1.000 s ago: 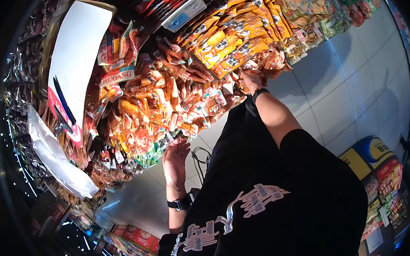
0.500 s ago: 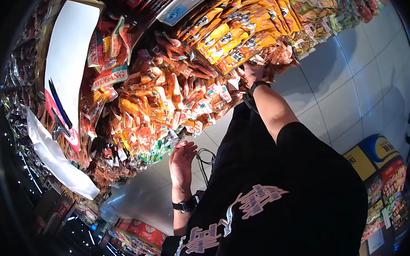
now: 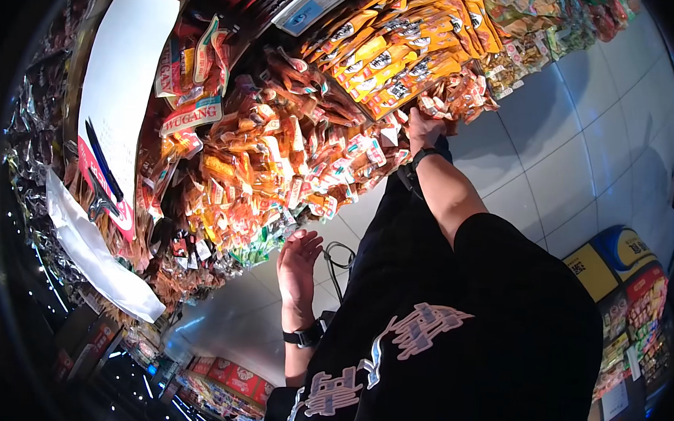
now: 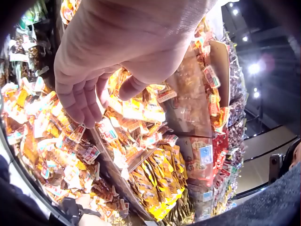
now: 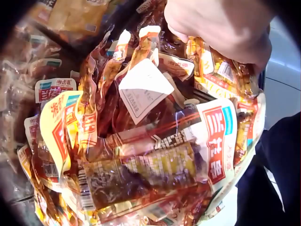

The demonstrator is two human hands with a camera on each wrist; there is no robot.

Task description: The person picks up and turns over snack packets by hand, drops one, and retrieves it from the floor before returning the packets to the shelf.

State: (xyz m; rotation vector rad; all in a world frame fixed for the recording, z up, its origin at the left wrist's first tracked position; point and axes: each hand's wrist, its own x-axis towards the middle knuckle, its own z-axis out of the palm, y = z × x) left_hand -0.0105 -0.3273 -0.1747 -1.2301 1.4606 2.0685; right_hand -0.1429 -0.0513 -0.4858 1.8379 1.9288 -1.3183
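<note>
At the front edge of a heaped snack display, my right hand reaches in among clear-wrapped reddish-brown snack packets. The right wrist view shows that hand with its fingers curled over packets at the top right; the fingertips are hidden. Below it lies a jumbled pile of brown snack packets with red-and-white labels. My left hand hangs just off the heap's front edge, holding nothing. Its fingers are loosely bent, over the packets in the left wrist view.
Orange-yellow snack bags stand in rows beside the brown packets. A white sheet with a dark pen lies on the left. Grey floor tiles run along the display, and a cable hangs near my left hand.
My left hand has drawn slightly back from the heap's front edge. The right hand stays at the packets beside the orange bags, shifting slightly among them. The head view has moved a little.
</note>
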